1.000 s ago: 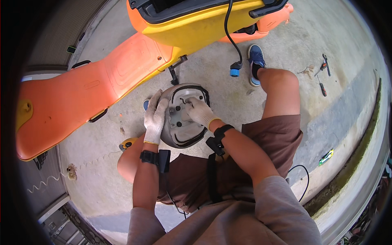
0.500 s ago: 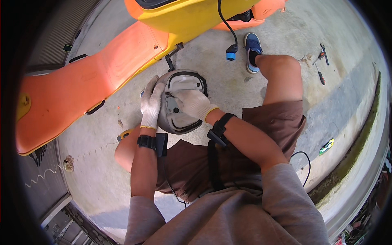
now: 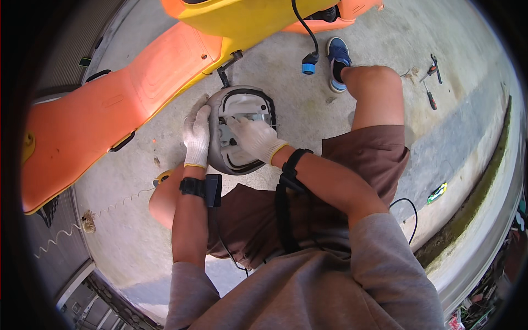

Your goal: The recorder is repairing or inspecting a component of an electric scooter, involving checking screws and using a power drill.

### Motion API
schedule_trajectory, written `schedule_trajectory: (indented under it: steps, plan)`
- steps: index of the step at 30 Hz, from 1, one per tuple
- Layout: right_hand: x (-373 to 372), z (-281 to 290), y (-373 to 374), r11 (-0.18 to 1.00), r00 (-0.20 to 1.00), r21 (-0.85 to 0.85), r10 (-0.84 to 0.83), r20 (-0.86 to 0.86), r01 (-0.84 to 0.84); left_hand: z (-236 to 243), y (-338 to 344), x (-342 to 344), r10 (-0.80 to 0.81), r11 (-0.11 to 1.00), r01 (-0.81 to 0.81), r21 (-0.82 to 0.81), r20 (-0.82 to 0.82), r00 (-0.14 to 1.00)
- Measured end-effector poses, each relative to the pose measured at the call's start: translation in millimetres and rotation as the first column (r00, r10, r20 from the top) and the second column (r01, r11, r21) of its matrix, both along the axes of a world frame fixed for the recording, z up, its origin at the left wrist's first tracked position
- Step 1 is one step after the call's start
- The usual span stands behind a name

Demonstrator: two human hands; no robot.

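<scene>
A grey rounded part (image 3: 219, 159), its pale inner side up and edged with a black strip, stands on the concrete between my legs, below the scooter. My gloved left hand (image 3: 196, 132) is closed along the left side of this part, thumb against its rim. My gloved right hand (image 3: 254, 138) reaches into the pale inner side, fingers bent together near the middle among small black knobs and metal fittings. What those fingers hold is too small and hidden to make out.
An orange and yellow scooter (image 3: 126, 93) spans the upper left, with a black cable and blue-ended plug (image 3: 308, 67) hanging from it. Hand tools (image 3: 432, 102) lie at right beside a green-and-yellow packet (image 3: 437, 192). A coiled pale cord (image 3: 52, 242) runs at left.
My right hand's fingers have moved left and down across the part's inner side. My left hand stays on its side. The whole scene has shifted slightly up and left in the picture.
</scene>
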State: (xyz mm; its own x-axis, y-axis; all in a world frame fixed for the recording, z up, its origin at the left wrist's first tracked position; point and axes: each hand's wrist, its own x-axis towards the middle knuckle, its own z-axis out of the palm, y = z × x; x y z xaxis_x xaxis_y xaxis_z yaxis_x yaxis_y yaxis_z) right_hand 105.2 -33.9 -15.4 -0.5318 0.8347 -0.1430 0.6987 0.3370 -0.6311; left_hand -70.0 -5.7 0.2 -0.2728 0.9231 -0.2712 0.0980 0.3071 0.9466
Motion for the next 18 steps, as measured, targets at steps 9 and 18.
schedule_trajectory:
  steps: [9,18]
  plan:
    - [-8.7,2.0,-3.5,1.0,0.996,-0.015,-0.024,0.091,0.025,8.4,-4.1,2.8,-0.087,0.996,0.086,-0.015,-0.136,0.987]
    - [4.5,35.8,52.4,0.953,0.955,0.117,0.262,0.136,-0.279,3.2,-5.2,-1.0,-0.082,0.996,0.085,0.015,-0.145,0.986]
